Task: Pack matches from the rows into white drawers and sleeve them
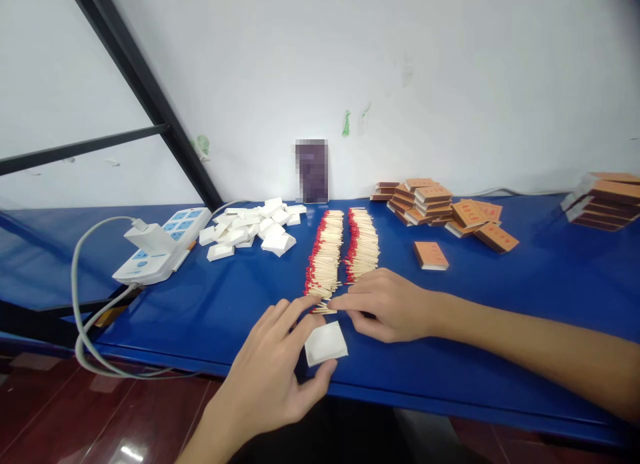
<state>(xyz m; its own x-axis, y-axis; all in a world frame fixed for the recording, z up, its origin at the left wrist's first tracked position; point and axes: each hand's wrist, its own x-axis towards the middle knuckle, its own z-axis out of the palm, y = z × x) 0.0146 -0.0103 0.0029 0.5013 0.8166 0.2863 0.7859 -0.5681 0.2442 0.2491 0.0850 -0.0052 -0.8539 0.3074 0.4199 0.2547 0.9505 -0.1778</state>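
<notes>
My left hand [283,357] grips a small white matchbox tray [326,344] between thumb and fingers near the table's front edge. Its index finger reaches over the tray to a few matches [323,309] lying just beyond. From the right, my right hand [387,305] stretches its index finger to the other end of these matches; the thumb is apart and the other fingers are curled. Behind the hands lie two long rows of red-headed matches, a left row [326,251] and a right row [363,244]. The tray's inside looks bare.
White trays [250,225] are heaped at the back left, beside a power strip [165,244] with a looping cable [75,277]. Orange matchboxes [425,201] are piled back right, one single matchbox [431,255] nearer, a stack [605,201] far right. A pixelated dark panel [313,171] leans on the wall.
</notes>
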